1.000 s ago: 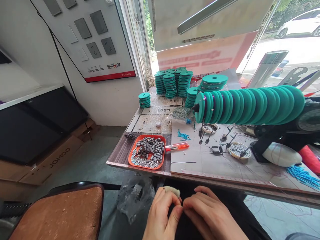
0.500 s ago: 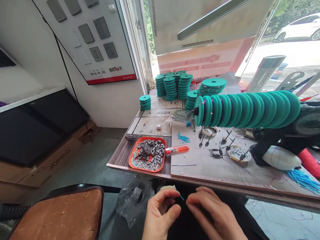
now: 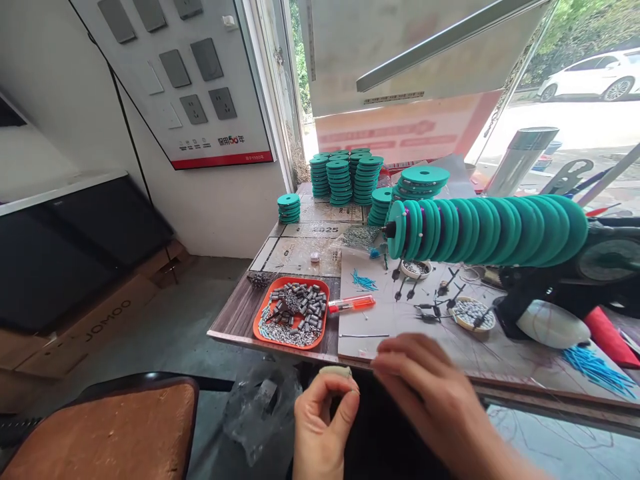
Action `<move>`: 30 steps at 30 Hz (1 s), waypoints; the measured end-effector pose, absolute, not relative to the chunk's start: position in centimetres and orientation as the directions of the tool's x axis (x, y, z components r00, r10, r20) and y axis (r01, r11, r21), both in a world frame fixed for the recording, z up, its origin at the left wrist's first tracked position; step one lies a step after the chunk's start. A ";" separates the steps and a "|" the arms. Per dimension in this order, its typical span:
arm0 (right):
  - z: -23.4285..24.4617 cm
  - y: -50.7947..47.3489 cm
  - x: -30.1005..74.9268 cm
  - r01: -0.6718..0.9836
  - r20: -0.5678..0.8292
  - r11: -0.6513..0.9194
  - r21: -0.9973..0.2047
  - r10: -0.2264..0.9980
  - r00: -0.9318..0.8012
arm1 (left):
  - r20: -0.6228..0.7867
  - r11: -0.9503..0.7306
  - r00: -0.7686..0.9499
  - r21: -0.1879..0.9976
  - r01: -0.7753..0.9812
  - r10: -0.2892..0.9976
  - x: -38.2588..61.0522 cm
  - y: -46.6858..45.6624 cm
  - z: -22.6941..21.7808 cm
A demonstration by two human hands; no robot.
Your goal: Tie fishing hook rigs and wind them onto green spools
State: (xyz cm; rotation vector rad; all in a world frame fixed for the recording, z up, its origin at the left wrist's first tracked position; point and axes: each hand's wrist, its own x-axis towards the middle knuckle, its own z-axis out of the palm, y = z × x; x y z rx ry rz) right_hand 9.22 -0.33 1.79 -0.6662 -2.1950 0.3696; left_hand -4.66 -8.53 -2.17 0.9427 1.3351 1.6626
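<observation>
Long worktop (image 3: 240, 313) running from near left to far right under a window. Across its right half, a row of green discs (image 3: 487, 230) strung edge-on along a horizontal rod, held up on a dark stand (image 3: 550, 293). Behind, at the far end, upright stacks (image 3: 345, 177) of the same green discs, with one short stack (image 3: 289, 207) apart at the left edge. Off the worktop, at bottom left, a brown stool (image 3: 100, 433). On the near left corner of the worktop, an orange tray (image 3: 260, 313) heaped with small grey metal pieces. Just right of the tray, an orange pen (image 3: 351, 304) lying flat on a pale mat (image 3: 410, 330). Farther right on the mat, two small dishes (image 3: 473, 313) of beads among black clips, and a white oval lump (image 3: 553, 325) at the foot of the stand. Loose blue strands (image 3: 597, 363) at the far right edge.

Below the near edge, right hand (image 3: 430, 393) raised over the mat's rim, fingers loosely curled, blurred, grasping nothing visible. Left hand (image 3: 323, 417) lower, just beside it, thumb and forefinger pinched on something too small to make out, forefinger tip wrapped in a pale pad (image 3: 336, 371).
</observation>
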 end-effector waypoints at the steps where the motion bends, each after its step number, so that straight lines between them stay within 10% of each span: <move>1: 2.5 0.9 9.1 0.423 0.615 0.845 -0.327 0.530 -0.584 | 0.086 -0.131 -0.430 0.988 -0.078 0.899 -4.6 -8.4 -2.1; 6: 3.7 5.4 7.5 0.534 0.477 0.811 0.239 0.381 -0.792 | 0.055 -0.051 -0.535 0.998 0.023 0.843 -3.9 -7.9 -1.2; 18: 2.2 4.8 4.0 0.489 0.318 0.806 0.333 0.393 -0.863 | 0.161 -0.079 -0.483 0.979 0.186 0.860 -3.9 -7.8 -1.8; 23: 3.8 3.0 6.5 0.556 0.384 0.820 0.138 0.473 -0.793 | 0.240 -0.152 -0.474 0.964 0.218 0.847 -4.0 -8.2 -1.8; 27: 3.3 -0.6 9.4 0.375 0.356 0.757 -0.535 0.605 -0.712 | 0.317 -0.217 -0.322 0.926 0.310 0.892 -4.5 -8.4 -2.4; 30: 2.2 -2.3 10.2 0.264 0.192 0.539 -0.800 0.646 -0.739 | 0.366 -0.265 -0.265 0.898 0.350 0.892 -4.4 -8.4 -2.6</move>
